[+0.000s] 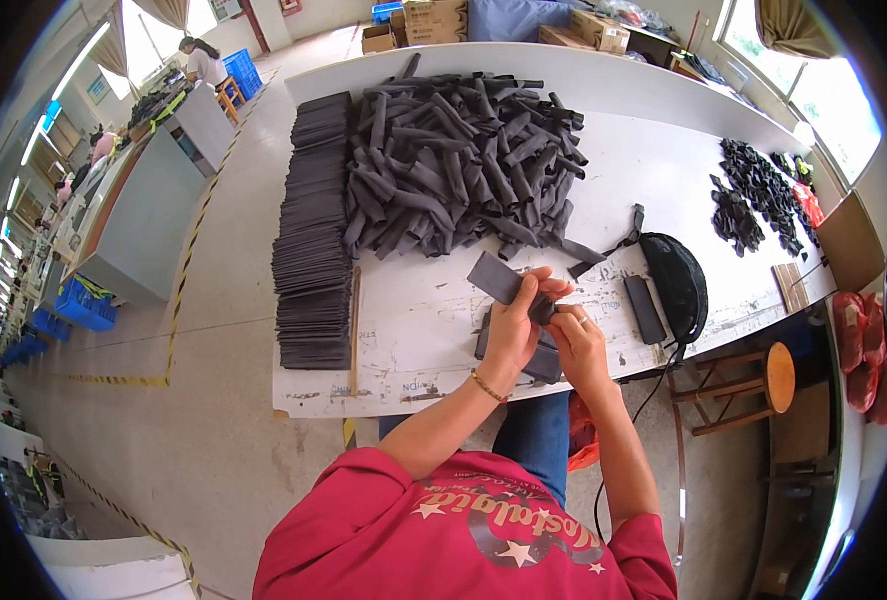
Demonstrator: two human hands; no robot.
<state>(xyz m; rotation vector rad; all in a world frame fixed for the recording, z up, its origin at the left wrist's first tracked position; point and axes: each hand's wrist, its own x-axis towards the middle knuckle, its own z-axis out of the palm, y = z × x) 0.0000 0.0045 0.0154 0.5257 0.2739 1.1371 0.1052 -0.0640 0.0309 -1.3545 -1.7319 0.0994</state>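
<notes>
Hands (512, 332) (578, 342) above scuffed table (403, 315), pale floor (238, 290)

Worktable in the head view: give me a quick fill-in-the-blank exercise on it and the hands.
A ring shows on a finger of the ____ hand.
The left hand holds a dark strip above the table, whose top is coloured ____.
The neat stack stands to the ____ of the loose heap.
Missing words: right; white; left.

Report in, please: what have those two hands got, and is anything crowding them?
Left hand gripping dark strip. Right hand pinching its near end. More dark pieces below the hands; big pile of strips beyond.
</notes>
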